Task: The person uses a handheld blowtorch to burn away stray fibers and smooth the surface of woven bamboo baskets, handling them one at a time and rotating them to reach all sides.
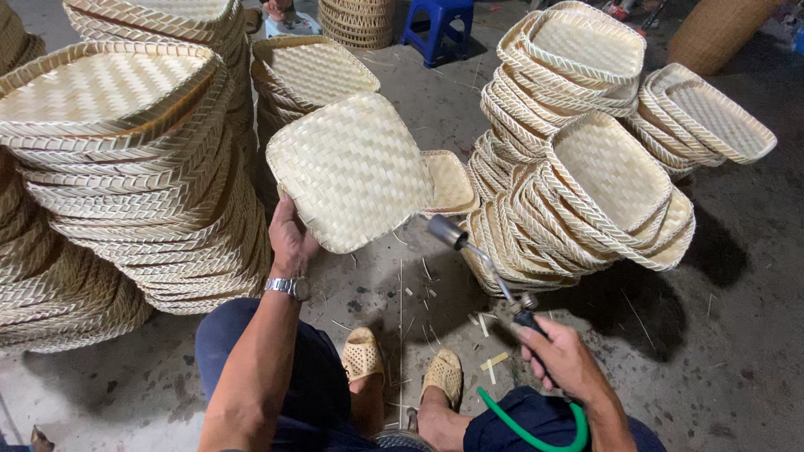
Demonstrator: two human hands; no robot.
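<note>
Left hand (289, 238) pinches the tray (352, 172) edge at 7 o'clock, underside up, while right hand (565, 360), fist closed on the torch (486, 264), aims its nozzle toward 11 at the tray.

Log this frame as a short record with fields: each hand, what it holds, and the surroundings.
left hand: grips the lower left edge of a square woven tray, underside turned to the camera
right hand: holds a gas torch, nozzle aimed toward the tray, not touching it
hose: green hose runs from the torch handle
stacks: piles of woven trays on both sides
floor: concrete floor with bamboo splinters
posture: seated, sandals visible
</note>
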